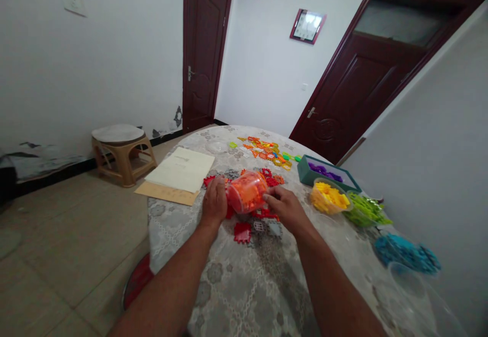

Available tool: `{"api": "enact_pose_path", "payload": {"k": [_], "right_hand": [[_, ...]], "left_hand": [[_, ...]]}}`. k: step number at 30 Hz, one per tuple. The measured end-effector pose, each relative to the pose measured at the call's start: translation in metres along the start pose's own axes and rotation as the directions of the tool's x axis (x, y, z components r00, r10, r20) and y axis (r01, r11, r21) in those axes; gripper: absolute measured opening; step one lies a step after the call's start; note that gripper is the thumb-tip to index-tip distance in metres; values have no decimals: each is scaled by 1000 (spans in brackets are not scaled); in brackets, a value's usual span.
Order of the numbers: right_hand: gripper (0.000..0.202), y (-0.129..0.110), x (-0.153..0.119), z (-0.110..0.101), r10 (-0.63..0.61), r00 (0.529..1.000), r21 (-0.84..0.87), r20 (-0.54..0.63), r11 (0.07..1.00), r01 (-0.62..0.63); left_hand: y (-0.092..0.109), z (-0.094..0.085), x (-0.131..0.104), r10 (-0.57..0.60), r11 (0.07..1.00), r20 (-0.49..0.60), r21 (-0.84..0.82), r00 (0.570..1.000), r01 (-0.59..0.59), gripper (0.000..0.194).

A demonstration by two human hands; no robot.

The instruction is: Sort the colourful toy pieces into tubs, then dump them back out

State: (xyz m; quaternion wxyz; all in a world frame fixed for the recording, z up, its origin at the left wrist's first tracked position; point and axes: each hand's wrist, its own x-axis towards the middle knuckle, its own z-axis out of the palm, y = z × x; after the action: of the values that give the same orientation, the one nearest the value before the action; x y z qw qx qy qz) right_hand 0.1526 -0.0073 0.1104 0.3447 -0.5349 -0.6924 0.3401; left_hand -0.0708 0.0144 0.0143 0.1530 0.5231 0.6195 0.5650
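A clear plastic tub (248,192), tipped on its side, holds orange and red plastic pieces. My right hand (282,204) grips its right end, thumb and fingers closed on the edge. At the tub's left end my left hand (215,198) presses with its fingers close together; its thumb and palm are partly hidden. Beneath and around the tub lie loose red and grey interlocking pieces. A red square piece (242,232) and a grey piece (274,229) show nearest to me.
Orange and yellow pieces (269,151) lie scattered farther back. Along the right stand a green box (305,172) of purple pieces and tubs of yellow (330,197), lime (364,210) and blue pieces (406,254). Papers (183,168) lie left; a stool (124,156) stands beyond the table.
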Motion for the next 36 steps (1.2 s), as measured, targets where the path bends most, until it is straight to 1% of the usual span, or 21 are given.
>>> {"api": "enact_pose_path", "payload": {"k": [1,2,5,9,11,13,16,18,20,22,24,25,27,28,29,30,31,32,33,34,36], "right_hand": [[23,8,5,6,70,997,165,41,983,-76],[25,17,9,11,132,988,315,85,937,-152],[31,40,18,23,251,951,624,182,718,-309],[28,59,22,32,304,916,805,261,455,-381],[22,61,23,34,296,909,850,293,356,-390],[18,56,23,32,251,920,887,302,279,-368],[16,40,19,19,177,952,932,249,222,-285],[17,28,12,2,153,973,954,174,219,-205],[20,17,0,-19,148,987,962,69,253,-105],[24,8,-19,-44,161,985,945,-62,326,6],[28,4,-43,-70,177,957,880,-231,458,127],[30,4,-57,-84,174,926,812,-336,551,191],[30,6,-86,-112,124,827,566,-548,783,258],[29,8,-101,-126,81,766,387,-637,894,227],[30,10,-115,-139,34,707,192,-706,971,144],[31,13,-129,-152,-10,659,7,-752,1000,23],[32,16,-141,-165,-46,624,-144,-780,984,-108],[33,20,-152,-177,-75,602,-257,-795,941,-222],[34,25,-161,-187,-103,595,-341,-797,890,-303],[34,31,-167,-196,-135,604,-413,-785,842,-348],[32,45,-175,-210,-217,659,-554,-720,751,-358]], "left_hand": [[0,-1,1,-12,1000,-4,-2,1000,12,59],[-1,-1,1,-13,1000,-4,0,1000,13,60],[-2,1,0,0,1000,-5,-2,1000,0,59],[-1,6,-3,101,995,15,2,995,-101,56],[-1,7,-4,164,986,25,9,986,-164,53],[-1,8,-5,222,975,33,23,974,-223,50],[-1,7,-9,308,949,56,52,950,-311,43],[1,7,-15,391,910,87,114,916,-399,39],[6,8,-22,468,852,118,204,876,-483,37],[14,8,-31,514,795,153,286,844,-535,36],[23,9,-38,534,740,228,340,814,-580,34],[28,10,-41,532,714,279,360,799,-601,34],[35,12,-44,503,671,379,395,777,-627,35],[37,13,-44,481,656,418,412,771,-633,37],[39,14,-43,458,643,447,431,769,-633,39],[41,16,-41,435,633,470,447,768,-632,42],[42,19,-38,412,625,489,463,769,-629,44],[42,22,-34,389,616,508,477,769,-627,47],[43,25,-29,365,607,527,490,767,-626,49],[44,29,-24,342,597,545,502,765,-625,51],[45,37,-13,305,576,576,522,759,-628,55]]}}
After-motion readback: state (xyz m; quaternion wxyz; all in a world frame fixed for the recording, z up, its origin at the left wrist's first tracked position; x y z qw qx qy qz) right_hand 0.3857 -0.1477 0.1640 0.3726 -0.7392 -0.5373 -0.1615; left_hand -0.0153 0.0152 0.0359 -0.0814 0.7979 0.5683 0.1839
